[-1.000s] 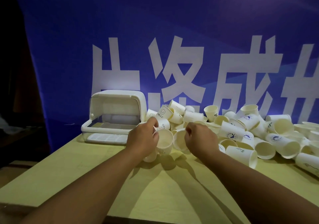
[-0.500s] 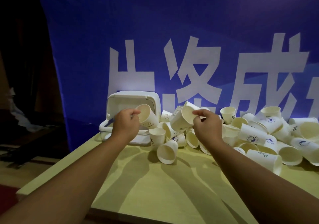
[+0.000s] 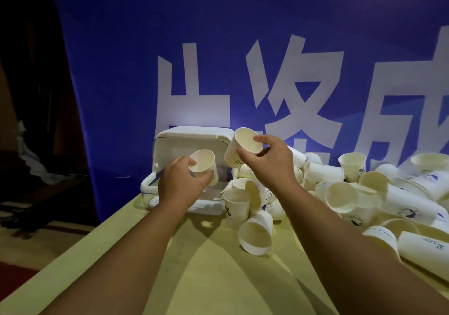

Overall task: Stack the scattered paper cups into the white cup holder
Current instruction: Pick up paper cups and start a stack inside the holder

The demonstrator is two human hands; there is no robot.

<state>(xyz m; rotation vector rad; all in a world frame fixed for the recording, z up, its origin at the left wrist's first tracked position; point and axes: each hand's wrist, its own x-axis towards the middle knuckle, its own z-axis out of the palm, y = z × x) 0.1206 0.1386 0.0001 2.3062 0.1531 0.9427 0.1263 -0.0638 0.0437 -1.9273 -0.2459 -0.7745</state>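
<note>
Body in view: two arms only, hands plus forearms. Left hand [image 3: 181, 183] and right hand [image 3: 269, 166] are both bare. Left forearm [image 3: 126, 254] is bare skin from the wrist down to where the view cuts it off. Right forearm [image 3: 352, 249] is the same, bare its whole visible length. Knuckle ridges show on the back of the right hand. Both forearms look thick near the lens and taper to the wrists, which is wide-angle stretch. Light is dim, so nails and fine skin detail can't be made out.
</note>
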